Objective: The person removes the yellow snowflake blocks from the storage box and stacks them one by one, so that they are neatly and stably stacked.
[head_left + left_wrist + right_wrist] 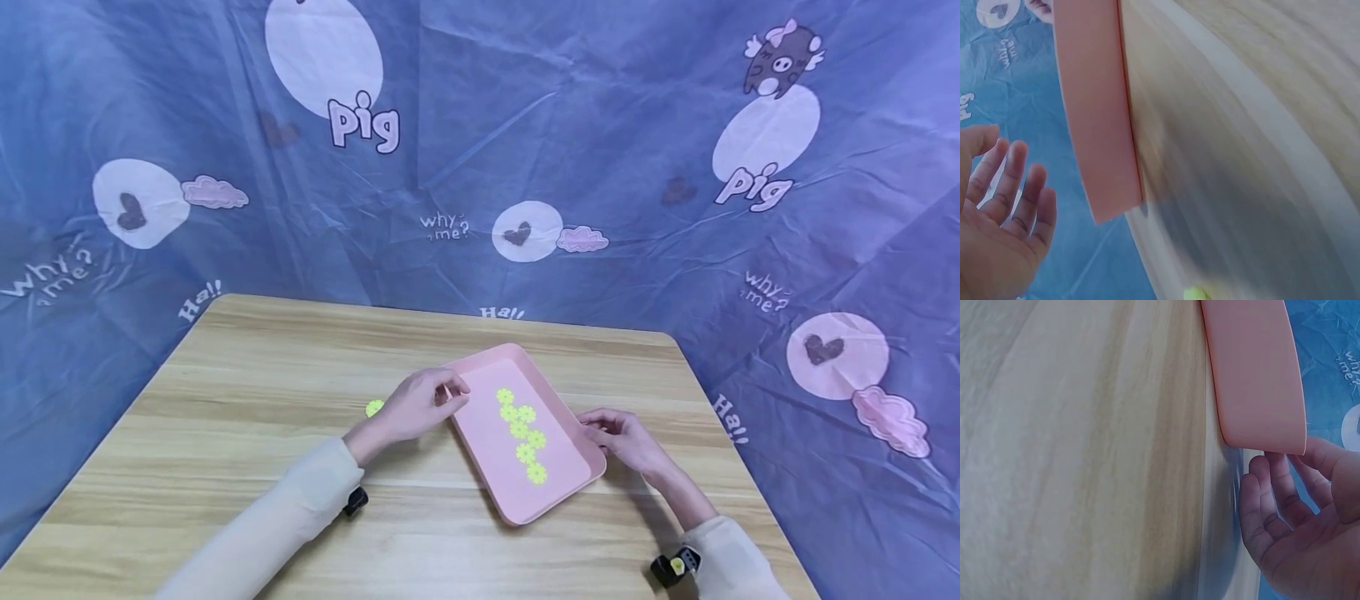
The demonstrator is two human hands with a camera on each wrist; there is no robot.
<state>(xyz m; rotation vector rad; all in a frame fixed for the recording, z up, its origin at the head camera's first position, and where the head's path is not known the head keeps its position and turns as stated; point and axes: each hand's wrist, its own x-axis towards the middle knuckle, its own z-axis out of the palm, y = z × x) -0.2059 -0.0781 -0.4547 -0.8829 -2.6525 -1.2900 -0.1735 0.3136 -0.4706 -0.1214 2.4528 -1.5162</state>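
A pink rectangular tray stands tilted across the wooden table, with several yellow-green flower-shaped pieces on its floor in an uneven line. My left hand is over the tray's left rim, thumb and fingers apart with nothing between them. In the left wrist view, that hand shows its relaxed fingers beside the tray's wall. At the right rim, my right hand touches the tray with its fingertips. The right wrist view has this hand at the tray's end, its fingers loosely bent.
Another yellow-green flower piece lies on the wooden table, left of the tray and partly behind the left hand. A blue printed cloth hangs behind and beside the table. Both wrists carry a small black camera.
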